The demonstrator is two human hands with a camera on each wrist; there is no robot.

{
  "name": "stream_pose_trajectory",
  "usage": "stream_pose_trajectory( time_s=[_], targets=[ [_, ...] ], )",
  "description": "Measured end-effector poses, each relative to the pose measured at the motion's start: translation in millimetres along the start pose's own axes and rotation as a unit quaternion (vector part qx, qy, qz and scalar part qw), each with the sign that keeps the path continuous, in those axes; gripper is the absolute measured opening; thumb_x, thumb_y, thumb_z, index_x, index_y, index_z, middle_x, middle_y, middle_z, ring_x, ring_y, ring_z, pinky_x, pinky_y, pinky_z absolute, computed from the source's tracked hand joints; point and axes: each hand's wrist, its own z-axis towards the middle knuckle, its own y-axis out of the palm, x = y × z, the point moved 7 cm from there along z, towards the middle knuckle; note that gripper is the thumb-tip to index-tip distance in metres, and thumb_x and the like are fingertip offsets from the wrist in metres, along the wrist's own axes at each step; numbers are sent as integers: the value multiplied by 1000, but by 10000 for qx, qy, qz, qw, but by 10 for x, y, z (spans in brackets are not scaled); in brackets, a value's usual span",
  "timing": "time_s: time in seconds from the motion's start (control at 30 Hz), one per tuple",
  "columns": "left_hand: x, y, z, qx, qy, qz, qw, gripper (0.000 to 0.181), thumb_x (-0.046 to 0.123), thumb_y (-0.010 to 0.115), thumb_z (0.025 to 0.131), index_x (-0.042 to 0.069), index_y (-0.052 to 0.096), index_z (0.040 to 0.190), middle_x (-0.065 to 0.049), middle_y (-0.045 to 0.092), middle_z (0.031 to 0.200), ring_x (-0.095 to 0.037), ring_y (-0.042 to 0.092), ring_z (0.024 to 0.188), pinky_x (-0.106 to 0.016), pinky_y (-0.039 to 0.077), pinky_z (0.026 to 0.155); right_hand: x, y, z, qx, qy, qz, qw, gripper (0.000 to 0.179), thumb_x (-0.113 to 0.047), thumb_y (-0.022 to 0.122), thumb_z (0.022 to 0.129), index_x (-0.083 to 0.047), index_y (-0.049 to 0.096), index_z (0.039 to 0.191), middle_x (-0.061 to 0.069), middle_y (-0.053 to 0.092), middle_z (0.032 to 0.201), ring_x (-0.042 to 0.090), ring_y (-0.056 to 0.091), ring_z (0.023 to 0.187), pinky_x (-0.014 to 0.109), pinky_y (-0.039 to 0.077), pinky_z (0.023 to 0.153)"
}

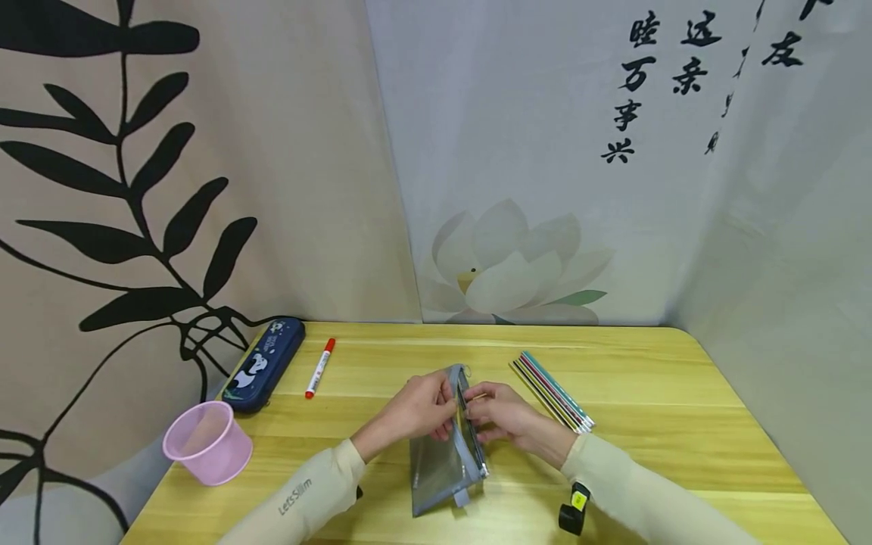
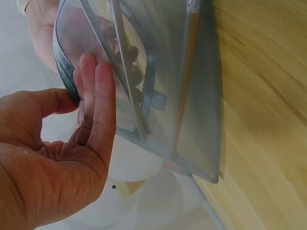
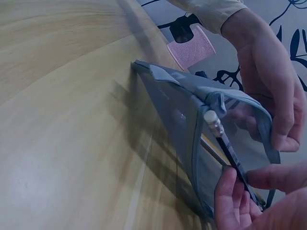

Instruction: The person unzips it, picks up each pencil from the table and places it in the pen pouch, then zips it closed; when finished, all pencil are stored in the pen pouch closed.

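Note:
A grey mesh zip pouch (image 1: 439, 469) stands tilted near the front middle of the table, its zipped mouth spread apart. My left hand (image 1: 418, 407) pinches the edge of that mouth between thumb and fingers, as the left wrist view also shows. On the other side, my right hand (image 1: 507, 416) pinches a dark pencil (image 3: 231, 152) with a white eraser, which slants into the opening. Through the mesh, pencils (image 2: 186, 86) show inside the pouch. Several coloured pencils (image 1: 553, 392) lie side by side just beyond my right wrist.
A pink cup (image 1: 228, 458) stands at the table's left edge. Behind it lies a dark blue pencil case (image 1: 262, 371) with a panda on it. A red-capped white marker (image 1: 319, 371) lies to the case's right. Printed curtains hang behind the wooden table (image 1: 681, 424).

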Motion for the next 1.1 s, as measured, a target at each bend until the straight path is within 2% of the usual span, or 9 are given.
stream_pose_trajectory(
  time_s=[0.27,0.5,0.63,0.83,1.1],
  targets=[
    [57,41,-1,-141,96,-121,9998,6,8,60,101,5,56,97,-9,72,70,-24,74,57,-50,68,59,-32,77,42,27,-96,-7,10000,37,-9,64,97,-1,55,132,3,70,94,16,67,82,27,62,64],
    [83,32,-5,-116,119,-119,9998,6,9,60,101,5,57,97,-8,72,71,-25,74,57,-48,68,58,-36,123,28,299,-268,-238,9989,31,-6,61,98,0,55,128,8,70,106,18,69,85,32,62,64],
    [57,3,-12,-120,57,-139,9998,8,11,60,102,5,57,97,-9,73,72,-24,74,58,-48,68,59,-36,106,-1,301,-285,-190,9990,31,-5,64,97,1,57,126,8,70,103,19,69,84,32,65,65],
    [4,-47,-24,-57,-27,-216,9997,7,8,60,102,4,57,97,-10,72,71,-26,74,58,-49,68,60,-37,-35,-51,299,-303,-113,9990,38,-12,69,97,2,59,131,6,68,95,18,67,82,30,66,67],
    [-28,-76,-34,88,-21,-128,9999,7,8,61,100,5,57,95,-6,72,70,-21,73,56,-48,68,59,-54,-372,-86,626,-486,-265,9965,36,-18,71,99,1,60,127,12,70,110,19,68,82,30,65,65]
  ],
)
